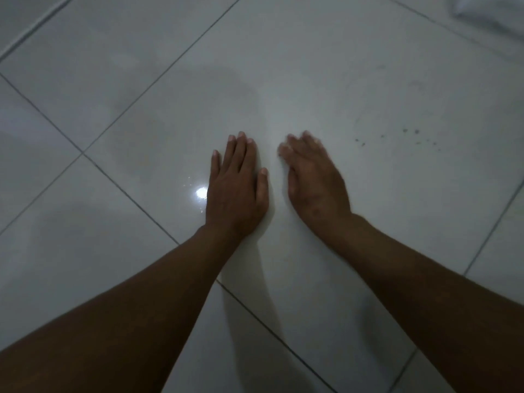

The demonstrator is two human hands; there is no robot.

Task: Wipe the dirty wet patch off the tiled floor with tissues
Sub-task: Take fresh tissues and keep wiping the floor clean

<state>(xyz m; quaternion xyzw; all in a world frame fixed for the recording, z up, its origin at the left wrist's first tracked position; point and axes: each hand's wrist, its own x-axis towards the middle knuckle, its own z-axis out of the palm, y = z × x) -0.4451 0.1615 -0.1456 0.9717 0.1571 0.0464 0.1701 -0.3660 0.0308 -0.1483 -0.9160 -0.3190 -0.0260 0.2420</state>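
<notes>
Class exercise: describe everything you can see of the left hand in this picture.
The left hand is bare and lies palm down, flat on the glossy pale floor tile, fingers straight and close together, thumb slightly apart. It holds nothing. Its bare forearm runs back to the lower left. A bright reflection gleams just beside it.

- We have one view only, from the head camera, so no second view shares any of the scene.
- We look forward and steeply down onto the tiled floor [326,66], from close above it.
- Our wide lens bends the grout lines [122,109] toward the edges.
- Both forearms enter from the bottom edge, the left hand [236,191] and right hand [314,180] near the centre.
</notes>
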